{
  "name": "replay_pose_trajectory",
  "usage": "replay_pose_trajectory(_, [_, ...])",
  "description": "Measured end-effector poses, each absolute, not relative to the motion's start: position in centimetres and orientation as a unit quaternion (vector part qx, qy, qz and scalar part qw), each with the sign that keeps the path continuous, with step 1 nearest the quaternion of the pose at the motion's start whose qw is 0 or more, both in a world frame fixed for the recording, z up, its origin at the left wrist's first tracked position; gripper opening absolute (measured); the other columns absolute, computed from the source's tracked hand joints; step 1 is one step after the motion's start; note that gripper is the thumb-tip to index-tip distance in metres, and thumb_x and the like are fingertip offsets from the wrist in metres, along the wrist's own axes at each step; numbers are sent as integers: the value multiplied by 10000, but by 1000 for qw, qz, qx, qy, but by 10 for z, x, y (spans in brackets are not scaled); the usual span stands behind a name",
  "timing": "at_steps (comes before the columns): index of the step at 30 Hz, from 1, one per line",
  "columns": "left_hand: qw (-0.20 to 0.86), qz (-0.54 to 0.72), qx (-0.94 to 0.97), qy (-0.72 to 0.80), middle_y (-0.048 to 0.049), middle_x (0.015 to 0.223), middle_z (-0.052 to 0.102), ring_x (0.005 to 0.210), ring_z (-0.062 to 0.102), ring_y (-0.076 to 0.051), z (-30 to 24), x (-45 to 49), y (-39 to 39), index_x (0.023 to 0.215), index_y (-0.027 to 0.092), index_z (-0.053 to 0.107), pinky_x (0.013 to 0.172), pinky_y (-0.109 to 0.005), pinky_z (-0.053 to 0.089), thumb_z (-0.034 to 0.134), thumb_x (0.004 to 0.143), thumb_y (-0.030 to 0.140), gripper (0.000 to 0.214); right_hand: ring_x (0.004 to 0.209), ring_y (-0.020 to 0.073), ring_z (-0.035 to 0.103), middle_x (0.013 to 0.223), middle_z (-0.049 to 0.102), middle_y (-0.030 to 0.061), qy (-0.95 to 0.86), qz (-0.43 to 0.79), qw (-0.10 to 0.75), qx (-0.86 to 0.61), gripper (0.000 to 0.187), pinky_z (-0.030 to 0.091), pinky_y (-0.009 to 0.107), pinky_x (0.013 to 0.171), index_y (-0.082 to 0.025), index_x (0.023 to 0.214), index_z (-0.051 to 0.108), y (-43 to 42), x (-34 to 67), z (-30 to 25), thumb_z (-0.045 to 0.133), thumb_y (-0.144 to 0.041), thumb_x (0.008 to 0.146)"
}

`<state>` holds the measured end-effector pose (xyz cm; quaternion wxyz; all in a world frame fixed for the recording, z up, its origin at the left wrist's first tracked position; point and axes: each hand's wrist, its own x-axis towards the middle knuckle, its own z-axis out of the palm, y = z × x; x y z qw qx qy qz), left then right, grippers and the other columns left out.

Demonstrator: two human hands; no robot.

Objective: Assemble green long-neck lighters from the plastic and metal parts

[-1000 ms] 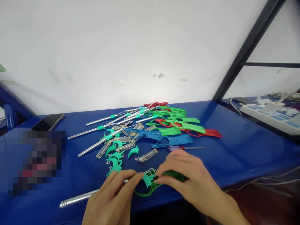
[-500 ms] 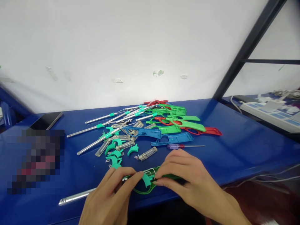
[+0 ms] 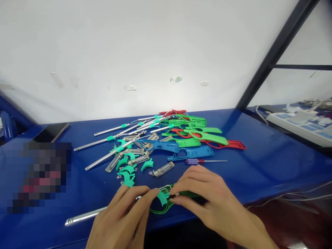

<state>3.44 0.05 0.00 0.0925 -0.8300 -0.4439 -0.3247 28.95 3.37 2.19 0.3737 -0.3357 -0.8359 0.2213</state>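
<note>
In front of me, at the table's near edge, lies an opened green lighter casing (image 3: 157,211). A teal trigger (image 3: 163,198) sits in it, and a white wire (image 3: 166,187) curves past above. My left hand (image 3: 120,214) is closed around the casing's front, fingertips beside the trigger. A silver lighter tube (image 3: 85,216) sticks out to the left from under that hand. Over the casing's handle side, my right hand (image 3: 207,197) pinches thumb and fingers together just right of the trigger. A small pale bit shows between those fingertips, too little to name.
Beyond my hands lie loose teal triggers (image 3: 127,176), clear fuel tanks (image 3: 164,169), metal tubes (image 3: 103,159), blue casing halves (image 3: 192,153) and green casing halves (image 3: 207,136). A screwdriver (image 3: 194,161) lies nearer. A phone (image 3: 50,133) is at left, a power strip (image 3: 298,126) at right.
My right fingertips have shifted slightly beside the trigger, and a pale bit now shows between them. The left hand keeps its hold with little movement.
</note>
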Motion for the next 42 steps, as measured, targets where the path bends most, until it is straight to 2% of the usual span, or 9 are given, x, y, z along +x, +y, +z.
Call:
replay_pose_trajectory(5, [107,-326,-834,-432,28,1063,800,919,747,-121,5,34,2,1213,304,738,804,-207,613,471,1125,245,287,946,140,664,1014,776,-63,-845,224,341,-345,78,480,274,892,-284,1116,739,30,289,23,757,-269,1041])
replay_pose_trajectory(10, [127,-333,-838,-412,38,1025,815,897,751,-111,10,36,2,1174,273,749,832,-214,595,448,1131,216,309,973,157,658,1030,727,-60,-851,211,317,-362,182,424,327,996,-317,1178,722,27,285,21,798,-323,1012])
replay_pose_trajectory(16, [133,-329,-835,-420,58,1050,818,916,747,-110,8,36,3,1210,278,729,852,-219,577,436,1140,222,306,948,174,619,1019,703,-57,-853,196,315,-366,174,415,335,942,-322,1171,678,28,283,18,774,-327,1027])
replay_pose_trajectory(22, [123,-312,-843,-420,59,1090,820,914,742,-93,5,30,2,1260,269,714,911,-215,557,420,1141,202,324,964,172,628,1032,707,-60,-854,201,309,-367,166,416,337,960,-328,1184,670,27,282,19,753,-352,1041])
replay_pose_trajectory(26, [125,-307,-846,-417,48,1102,819,923,746,-107,3,29,2,1268,262,717,903,-237,576,436,1124,180,327,977,166,648,1052,725,-65,-852,208,309,-368,150,421,337,993,-340,1201,683,27,280,21,729,-355,1059])
replay_pose_trajectory(31, [91,-301,-846,-431,41,1063,796,872,737,-116,1,30,-1,1256,298,714,693,-210,595,451,1104,157,335,973,157,671,1065,751,-41,-832,170,370,-376,116,458,312,916,-289,1185,708,38,290,26,650,-234,1101])
replay_pose_trajectory(34, [81,-305,-846,-430,27,1034,784,859,739,-124,2,32,-1,1264,291,708,699,-217,606,458,1105,162,323,936,168,653,1025,753,-32,-865,144,331,-349,67,448,328,880,-269,1087,738,47,300,32,676,-243,1085])
replay_pose_trajectory(37, [73,-324,-847,-414,20,988,774,823,744,-111,5,34,1,1241,271,715,738,-206,610,465,1110,168,301,943,171,636,1019,743,-32,-898,148,269,-316,97,435,334,876,-260,1016,746,54,304,40,677,-245,1082])
replay_pose_trajectory(42, [52,-335,-842,-420,28,961,757,777,761,-66,7,35,0,1204,278,723,707,-138,590,430,1129,194,314,957,166,623,1042,732,-30,-915,146,222,-303,117,419,336,895,-253,1003,756,56,302,48,677,-212,1079])
